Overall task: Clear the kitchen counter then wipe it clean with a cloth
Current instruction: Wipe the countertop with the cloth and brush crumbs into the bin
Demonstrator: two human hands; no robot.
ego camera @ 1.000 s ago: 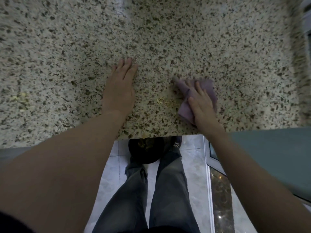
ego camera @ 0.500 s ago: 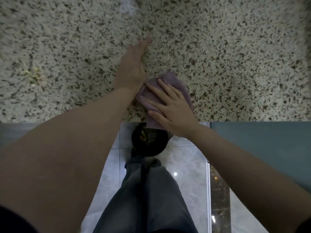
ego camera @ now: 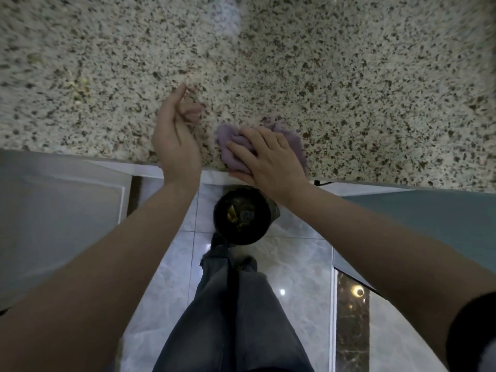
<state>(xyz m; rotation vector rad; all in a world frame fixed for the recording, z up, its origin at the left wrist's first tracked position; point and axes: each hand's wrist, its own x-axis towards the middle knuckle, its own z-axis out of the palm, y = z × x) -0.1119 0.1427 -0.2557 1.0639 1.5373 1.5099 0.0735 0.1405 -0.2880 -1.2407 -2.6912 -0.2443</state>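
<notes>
A speckled granite counter (ego camera: 349,76) fills the upper half of the head view. My right hand (ego camera: 268,159) presses flat on a bunched purple cloth (ego camera: 230,138) at the counter's front edge. My left hand (ego camera: 174,132) stands on its side just left of the cloth, palm facing the cloth and fingers curled inward, holding nothing that I can see. A small gap separates it from the cloth. A few yellowish crumbs (ego camera: 77,87) lie on the counter at the far left.
A round black bin (ego camera: 241,216) with scraps inside stands on the tiled floor directly below the counter edge, under my hands. My legs in grey trousers (ego camera: 233,318) are behind it. Cabinet fronts (ego camera: 61,210) flank the gap on both sides.
My right hand slid the cloth left toward my left hand, then both came back to the counter's front edge. My left hand turned from flat onto its side with fingers curled.
</notes>
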